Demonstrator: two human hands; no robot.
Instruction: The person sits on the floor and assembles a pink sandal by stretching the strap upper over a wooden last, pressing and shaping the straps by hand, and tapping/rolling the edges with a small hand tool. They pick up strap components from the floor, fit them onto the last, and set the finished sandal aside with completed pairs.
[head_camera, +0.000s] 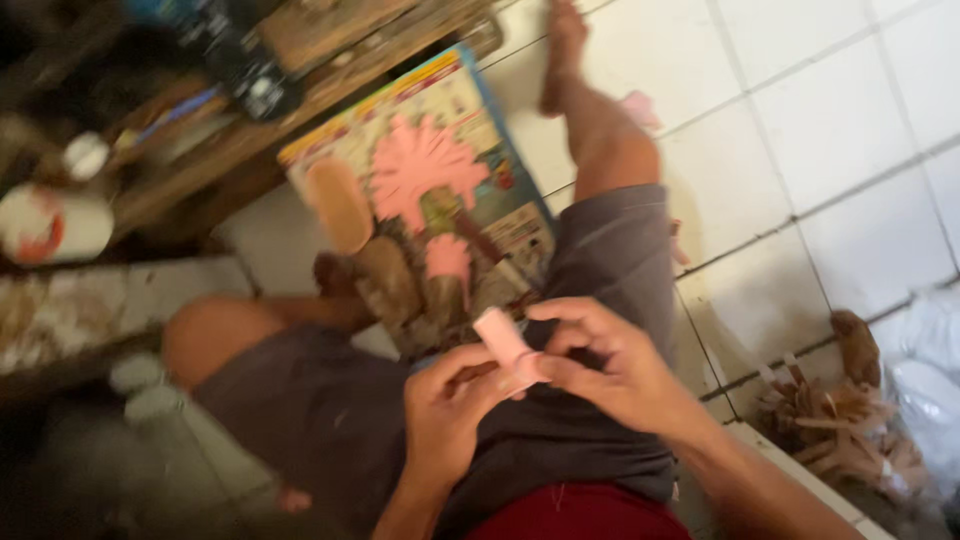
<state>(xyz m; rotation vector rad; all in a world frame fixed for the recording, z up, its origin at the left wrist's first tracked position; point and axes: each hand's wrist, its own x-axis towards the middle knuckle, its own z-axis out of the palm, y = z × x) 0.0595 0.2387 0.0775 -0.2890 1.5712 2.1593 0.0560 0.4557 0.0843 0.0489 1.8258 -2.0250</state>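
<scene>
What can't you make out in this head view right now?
- Small pink block: motion blur hides its material; both hands cover its lower end.
- Left hand, right hand: fingertip contact smeared.
- Colourful flat board: pictures blurred.
- Brown sticks pile: soft, partly behind a white bag.

Uneven light, heavy motion blur

The white tiled floor (830, 120) at upper right is bright and slightly washed out, while the left side and lower left corner sink into deep shadow. Motion blur smears the whole head view: the colourful board (430, 190) loses its detail, and the shelf clutter (200, 70) at upper left is dim and soft.
</scene>
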